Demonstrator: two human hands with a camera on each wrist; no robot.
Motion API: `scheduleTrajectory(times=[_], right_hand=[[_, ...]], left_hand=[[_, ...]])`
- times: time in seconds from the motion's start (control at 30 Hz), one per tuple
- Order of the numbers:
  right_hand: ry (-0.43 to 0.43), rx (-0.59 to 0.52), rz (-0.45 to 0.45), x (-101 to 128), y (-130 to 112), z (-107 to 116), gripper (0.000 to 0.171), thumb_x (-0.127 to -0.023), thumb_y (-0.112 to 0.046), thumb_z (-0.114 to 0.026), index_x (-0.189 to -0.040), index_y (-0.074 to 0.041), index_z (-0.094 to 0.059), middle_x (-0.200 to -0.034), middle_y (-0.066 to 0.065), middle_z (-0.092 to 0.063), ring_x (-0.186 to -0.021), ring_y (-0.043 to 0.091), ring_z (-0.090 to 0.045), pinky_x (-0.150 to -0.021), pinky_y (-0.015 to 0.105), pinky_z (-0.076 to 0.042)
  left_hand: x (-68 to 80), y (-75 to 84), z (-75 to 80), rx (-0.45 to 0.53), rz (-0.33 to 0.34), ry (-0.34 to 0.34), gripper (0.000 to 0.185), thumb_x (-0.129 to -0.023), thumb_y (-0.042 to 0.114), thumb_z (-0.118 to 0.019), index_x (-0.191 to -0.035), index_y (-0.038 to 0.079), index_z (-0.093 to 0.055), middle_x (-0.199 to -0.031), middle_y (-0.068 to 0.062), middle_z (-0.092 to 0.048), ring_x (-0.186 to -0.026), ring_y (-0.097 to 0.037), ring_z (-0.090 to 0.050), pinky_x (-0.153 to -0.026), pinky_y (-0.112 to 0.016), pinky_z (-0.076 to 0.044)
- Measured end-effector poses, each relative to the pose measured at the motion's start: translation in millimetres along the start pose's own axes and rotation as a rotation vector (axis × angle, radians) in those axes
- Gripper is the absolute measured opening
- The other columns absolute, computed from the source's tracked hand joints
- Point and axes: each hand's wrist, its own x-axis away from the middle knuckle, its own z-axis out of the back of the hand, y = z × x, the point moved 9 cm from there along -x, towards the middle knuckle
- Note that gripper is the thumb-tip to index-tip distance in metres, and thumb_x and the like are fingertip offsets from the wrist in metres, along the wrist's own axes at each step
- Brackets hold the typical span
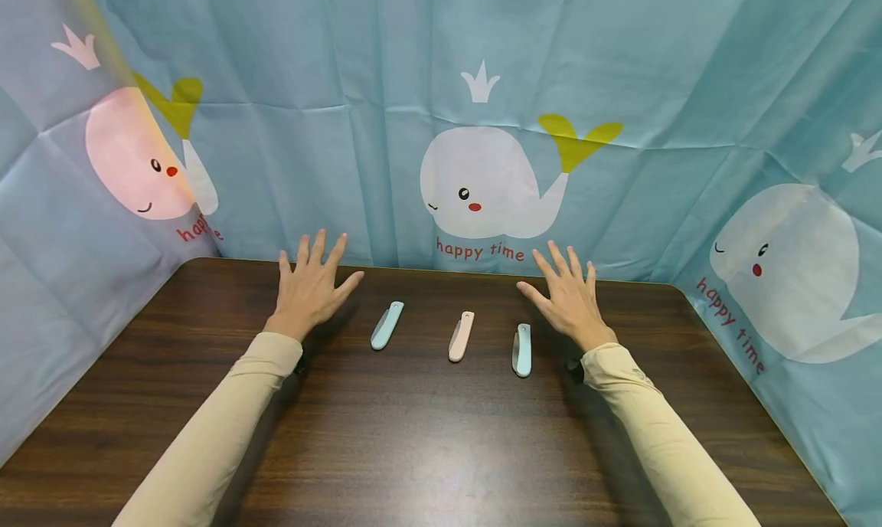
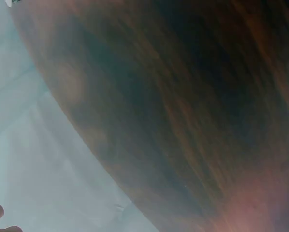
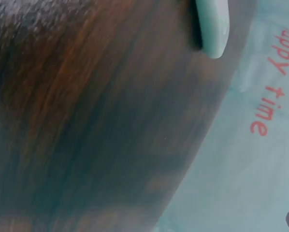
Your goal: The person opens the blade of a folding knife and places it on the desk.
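Observation:
Three folding knives lie apart on the dark wood table (image 1: 386,427), each with its blade folded into the handle. The left one is light blue (image 1: 388,326), the middle one is a pink knife (image 1: 461,337), and on the right is a mint-blue knife (image 1: 523,351), whose end also shows in the right wrist view. My left hand (image 1: 308,290) is held over the table's far left part with fingers spread, nearest the light blue knife. To the right of the mint-blue knife, my right hand (image 1: 568,299) is spread too. Both hands hold nothing.
A light blue curtain (image 1: 289,167) printed with whales and "happy time" hangs behind the table's far edge and along both sides. Glare lies on the table's near middle. Both forearms, in cream sleeves (image 1: 207,435), reach over the table from the near side.

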Motion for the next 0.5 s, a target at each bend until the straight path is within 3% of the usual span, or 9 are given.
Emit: scheduleTrajectory(times=[0.5], right_hand=[[-0.04, -0.052, 0.091, 5, -31, 1, 0.075, -0.098, -0.06, -0.047, -0.157, -0.02, -0.028, -0.167, 0.01, -0.016, -0.152, 0.043, -0.012, -0.115, 0.07, -0.009]], left_hand=[[10.1, 11.8, 7.0, 0.039, -0.009, 0.007, 0.077, -0.1, 0.056, -0.046, -0.16, 0.02, -0.016, -0.164, -0.022, -0.016, -0.15, -0.047, -0.013, -0.114, -0.072, -0.009]])
